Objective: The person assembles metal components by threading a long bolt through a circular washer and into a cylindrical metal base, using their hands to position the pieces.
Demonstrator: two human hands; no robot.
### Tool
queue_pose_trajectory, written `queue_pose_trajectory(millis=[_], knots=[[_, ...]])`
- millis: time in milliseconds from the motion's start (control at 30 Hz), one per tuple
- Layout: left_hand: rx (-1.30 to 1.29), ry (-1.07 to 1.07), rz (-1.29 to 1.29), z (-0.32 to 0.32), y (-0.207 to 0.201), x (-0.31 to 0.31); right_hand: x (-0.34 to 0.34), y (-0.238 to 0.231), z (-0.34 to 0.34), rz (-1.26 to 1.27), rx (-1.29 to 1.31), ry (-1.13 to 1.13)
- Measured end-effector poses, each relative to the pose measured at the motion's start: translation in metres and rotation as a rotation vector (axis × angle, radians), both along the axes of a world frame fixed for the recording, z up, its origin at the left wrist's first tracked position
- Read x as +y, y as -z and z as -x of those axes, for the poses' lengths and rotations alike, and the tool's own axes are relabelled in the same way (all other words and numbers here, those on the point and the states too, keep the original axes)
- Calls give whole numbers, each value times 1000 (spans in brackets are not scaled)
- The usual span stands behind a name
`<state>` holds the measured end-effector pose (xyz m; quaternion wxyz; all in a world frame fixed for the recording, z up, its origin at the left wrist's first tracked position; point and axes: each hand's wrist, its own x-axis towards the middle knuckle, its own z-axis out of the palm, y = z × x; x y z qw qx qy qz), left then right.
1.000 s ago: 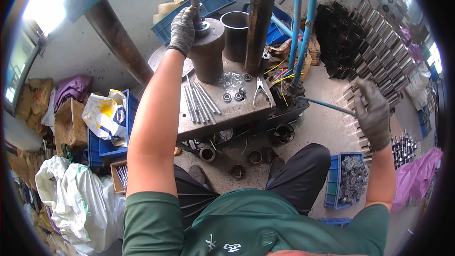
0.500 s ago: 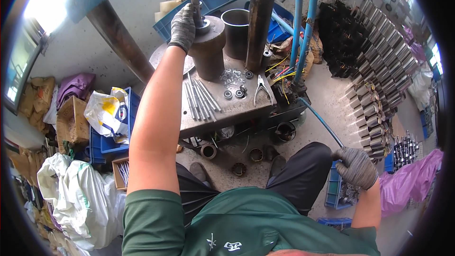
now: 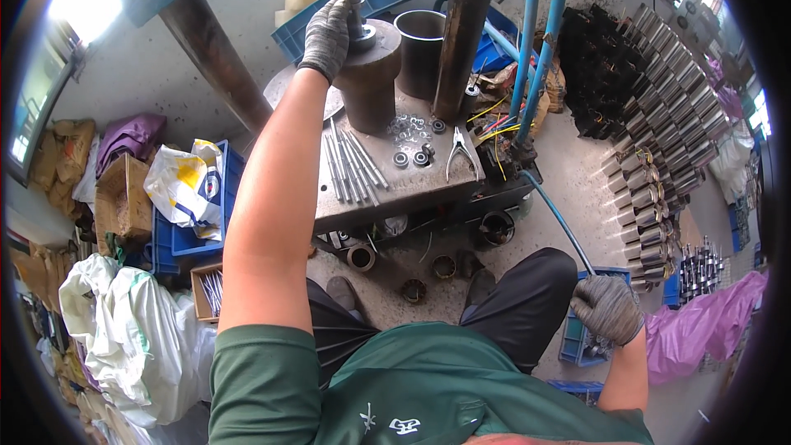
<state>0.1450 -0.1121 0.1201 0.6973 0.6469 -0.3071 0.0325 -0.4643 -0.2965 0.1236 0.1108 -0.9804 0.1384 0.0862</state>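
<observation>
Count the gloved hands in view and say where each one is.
2. The left hand rests on top of the brown cylinder on the metal work table. The right hand reaches down into the blue crate beside the person's knee.

bright daylight | glare blown out upper left | soft shadows | fisheye bending, dark rim | sharp centre

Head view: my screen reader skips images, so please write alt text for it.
A seated person's gloved left hand rests on a dark metal cylinder on a steel bench, while the gloved right hand reaches into a blue crate beside their knee. Thin rods, washers and pliers lie on the bench.
</observation>
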Motion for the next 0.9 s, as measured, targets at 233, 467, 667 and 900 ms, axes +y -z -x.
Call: queue_pose_trajectory(millis=[233,467,667,900], knots=[[-22,-21,-38,1,1,0,-4,-11,-7,-40,35,1],[-112,-98,-154,5,-3,1,-14,-6,-1,-66,18,-70],[-175,-125,-186,11,-5,4,-10,-8,-8,-103,-166,22],[-195,-149,-182,15,-7,5,-10,-11,-11,-117,-133,12]])
